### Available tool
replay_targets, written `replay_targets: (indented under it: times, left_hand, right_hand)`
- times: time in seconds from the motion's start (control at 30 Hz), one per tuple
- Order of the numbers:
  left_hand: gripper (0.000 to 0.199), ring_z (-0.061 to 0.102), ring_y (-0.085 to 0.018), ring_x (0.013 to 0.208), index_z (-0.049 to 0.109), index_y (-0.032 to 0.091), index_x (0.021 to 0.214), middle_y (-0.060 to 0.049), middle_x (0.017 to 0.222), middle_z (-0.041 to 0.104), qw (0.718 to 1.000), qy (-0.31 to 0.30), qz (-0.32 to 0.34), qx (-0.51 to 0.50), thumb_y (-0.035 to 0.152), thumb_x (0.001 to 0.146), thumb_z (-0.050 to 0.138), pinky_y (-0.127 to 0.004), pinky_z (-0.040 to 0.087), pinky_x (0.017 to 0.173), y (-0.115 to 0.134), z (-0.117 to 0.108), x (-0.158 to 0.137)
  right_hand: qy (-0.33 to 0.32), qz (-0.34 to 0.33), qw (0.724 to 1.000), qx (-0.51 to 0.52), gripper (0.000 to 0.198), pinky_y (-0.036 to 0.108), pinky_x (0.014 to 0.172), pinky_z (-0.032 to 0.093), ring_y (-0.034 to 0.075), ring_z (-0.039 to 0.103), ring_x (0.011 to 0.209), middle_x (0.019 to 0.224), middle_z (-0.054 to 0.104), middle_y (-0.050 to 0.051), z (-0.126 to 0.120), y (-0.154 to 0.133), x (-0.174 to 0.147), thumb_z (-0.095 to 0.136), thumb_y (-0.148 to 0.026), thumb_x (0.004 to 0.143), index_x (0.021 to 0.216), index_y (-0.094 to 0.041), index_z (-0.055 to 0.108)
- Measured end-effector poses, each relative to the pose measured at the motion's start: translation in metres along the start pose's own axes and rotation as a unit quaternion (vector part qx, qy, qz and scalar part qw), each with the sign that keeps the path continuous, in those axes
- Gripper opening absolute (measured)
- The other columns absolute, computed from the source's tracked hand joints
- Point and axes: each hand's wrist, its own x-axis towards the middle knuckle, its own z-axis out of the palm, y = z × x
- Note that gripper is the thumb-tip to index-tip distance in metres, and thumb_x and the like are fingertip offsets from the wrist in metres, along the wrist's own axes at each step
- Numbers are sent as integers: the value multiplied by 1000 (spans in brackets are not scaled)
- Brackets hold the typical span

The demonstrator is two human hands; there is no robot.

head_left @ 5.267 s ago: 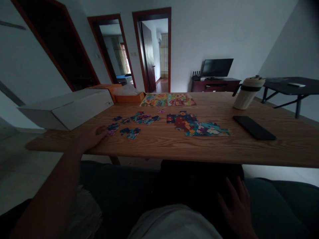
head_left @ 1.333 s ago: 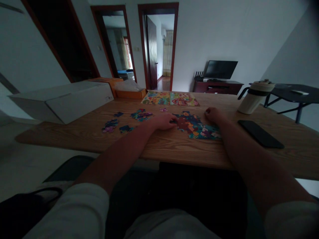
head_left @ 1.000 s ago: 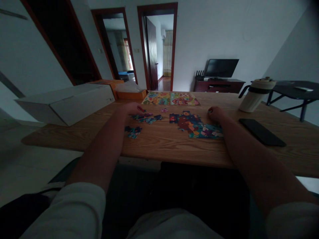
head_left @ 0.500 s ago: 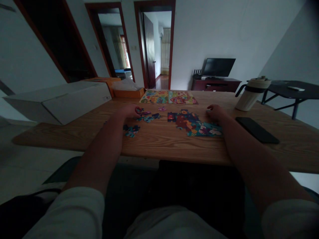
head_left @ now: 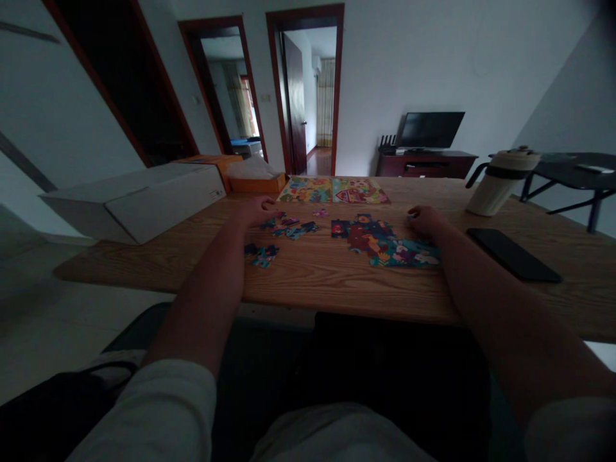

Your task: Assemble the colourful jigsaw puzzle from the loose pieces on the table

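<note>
My left hand hovers at the upper left of the loose jigsaw pieces; its thumb and forefinger curve with a gap between them, and I see nothing held. Below those pieces lies another small cluster of jigsaw pieces. A single pink jigsaw piece rests farther back. The joined part of the puzzle, dark with colourful animals, spreads across the middle right. Beside its right end, my right hand has its fingers curled together; whatever may be in them is too small to make out.
A bright picture sheet lies at the table's far edge. Left stand a long white box and an orange open box. A black phone and a cream tumbler with a handle are on the right.
My left hand has shifted up and away from the purple piece it was beside. My right hand stays by the joined puzzle. The whole view has moved slightly.
</note>
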Motion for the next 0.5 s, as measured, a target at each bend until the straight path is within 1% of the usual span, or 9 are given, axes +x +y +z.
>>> replay_targets:
  times: [0.17, 0.23, 0.33, 0.43, 0.5]
  left_hand:
    - [48, 66, -28, 108, 64, 21, 126, -12, 124, 69, 991, 73, -101, 45, 40, 83, 72, -31, 49, 84, -23, 0, 10]
    - [46, 65, -29, 110, 64, 20, 124, -13, 125, 69, 985, 87, -136, 59, 39, 83, 72, -33, 48, 85, -33, 1, 16]
    - [35, 66, -29, 106, 68, 20, 113, -13, 120, 71, 981, 75, -161, 73, 37, 83, 71, -35, 49, 85, -44, 5, 23]
    - [27, 68, -29, 102, 70, 19, 103, -13, 114, 72, 982, 48, -160, 87, 35, 81, 73, -36, 49, 83, -51, 8, 25]
    - [27, 68, -30, 103, 71, 18, 102, -14, 114, 72, 983, 32, -155, 92, 33, 80, 74, -36, 50, 83, -51, 9, 24]
  right_hand:
    - [-15, 27, 999, 12, 42, 31, 74, 53, 24, 71, 91, 114, 73, 14, 0, -1, 1, 62, -21, 86, 127, -16, 67]
    - [-14, 25, 1000, 11, 43, 31, 74, 53, 25, 71, 93, 113, 73, 15, 1, 0, 2, 63, -21, 85, 128, -16, 67]
    - [-10, 18, 1000, 9, 43, 32, 78, 54, 26, 71, 97, 114, 73, 15, 3, 3, 3, 64, -21, 84, 127, -16, 68]
    - [-4, 13, 1000, 10, 43, 34, 80, 55, 26, 71, 96, 116, 72, 14, 5, 6, 5, 63, -21, 84, 126, -18, 68]
    - [-2, 0, 1000, 13, 41, 36, 79, 56, 27, 72, 92, 116, 72, 15, 5, 8, 6, 63, -22, 83, 124, -18, 69]
